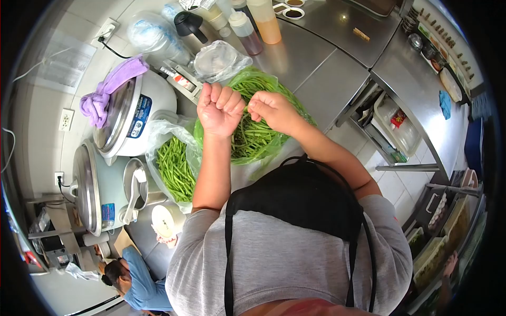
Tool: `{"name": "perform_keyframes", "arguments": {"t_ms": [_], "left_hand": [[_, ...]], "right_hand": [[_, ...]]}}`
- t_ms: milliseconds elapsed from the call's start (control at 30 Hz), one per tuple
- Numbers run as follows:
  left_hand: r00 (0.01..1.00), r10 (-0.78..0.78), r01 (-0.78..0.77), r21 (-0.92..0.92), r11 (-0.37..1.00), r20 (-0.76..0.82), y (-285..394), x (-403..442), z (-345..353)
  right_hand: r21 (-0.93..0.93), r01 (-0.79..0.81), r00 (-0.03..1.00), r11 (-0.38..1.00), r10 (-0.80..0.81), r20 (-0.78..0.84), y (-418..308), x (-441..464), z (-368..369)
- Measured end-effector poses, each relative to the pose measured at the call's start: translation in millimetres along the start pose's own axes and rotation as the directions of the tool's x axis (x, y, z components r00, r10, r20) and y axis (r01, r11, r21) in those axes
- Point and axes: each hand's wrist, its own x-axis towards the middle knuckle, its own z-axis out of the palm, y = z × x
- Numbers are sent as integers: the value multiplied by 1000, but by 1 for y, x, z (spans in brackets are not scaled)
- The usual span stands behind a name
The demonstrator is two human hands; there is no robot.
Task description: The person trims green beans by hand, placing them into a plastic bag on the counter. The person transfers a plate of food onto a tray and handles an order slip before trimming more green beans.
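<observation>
Both hands are raised over a large clear bag of green beans [253,134]. My left hand [220,109] is closed, its fingers curled in, and what it holds is hidden. Just to its right, my right hand [274,111] is pinched, thumb against fingers. Between the two hands a small bit of green shows, too small to make out fully. A second clear bag with cut green beans [176,168] lies left of my left forearm.
Rice cookers [139,113] [89,189] stand at the left, near a metal pot with a white ladle [134,189]. Sauce bottles [245,32] stand behind the bags. A person in blue [139,279] is at the lower left. Steel counters [332,73] extend right.
</observation>
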Motion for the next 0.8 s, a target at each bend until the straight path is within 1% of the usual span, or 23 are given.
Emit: {"name": "perform_keyframes", "arguments": {"t_ms": [33,67,100,133,167,200,233,267,300,333,433,467,533,567,633,667,767,800], "left_hand": [[998,-59,60,-33,998,35,7,-1,-1],[999,-44,44,1,999,-9,18,-4,-9],[998,-24,25,21,999,-61,32,-8,-18],[951,115,-11,342,940,-287,38,-12,-17],[844,310,38,625,780,-438,44,-16,-17],[838,264,225,744,629,-477,55,-19,-21],[843,353,322,907,273,-405,51,-19,-30],[861,407,384,915,-125,-306,43,-18,-38],[888,418,401,767,-500,-192,35,-16,-41],[869,424,484,616,-621,-255,29,-14,-42],[842,367,532,496,-686,-396,21,-17,-57],[831,351,550,542,-635,-432,20,-19,-63],[858,278,499,576,-647,-431,16,-20,-58],[871,243,473,592,-653,-428,15,-21,-55],[897,256,435,616,-657,-361,11,-23,-58],[908,261,415,626,-660,-327,10,-24,-59],[901,357,430,615,-661,-246,7,-24,-38],[911,340,409,608,-681,-232,7,-24,-29]], "right_hand": [[157,-52,999,986,51,9,1,1,-6],[309,-103,995,945,99,28,2,2,-11],[251,-125,992,960,121,31,-1,3,-19],[192,-145,989,971,142,33,-8,3,-27],[133,-165,986,977,162,33,-12,3,-32],[25,-207,978,978,205,46,-13,4,-31],[-119,-149,987,982,156,51,-5,6,-30],[-260,-87,992,962,107,64,10,8,-27],[-397,-19,995,918,58,86,15,9,-24],[-560,103,994,822,-66,86,18,6,-21],[-570,46,999,820,-48,12,22,4,-16],[-548,21,1000,836,-23,4,21,3,-18],[-502,-29,1000,865,30,-6,13,3,-20],[-511,-11,1000,859,11,-4,16,3,-21],[-527,24,1000,849,-27,2,22,5,-22],[-586,52,998,808,-63,2,23,4,-22],[-745,128,982,655,-187,4,19,3,-19],[-788,153,971,596,-237,9,22,4,-17]]}}
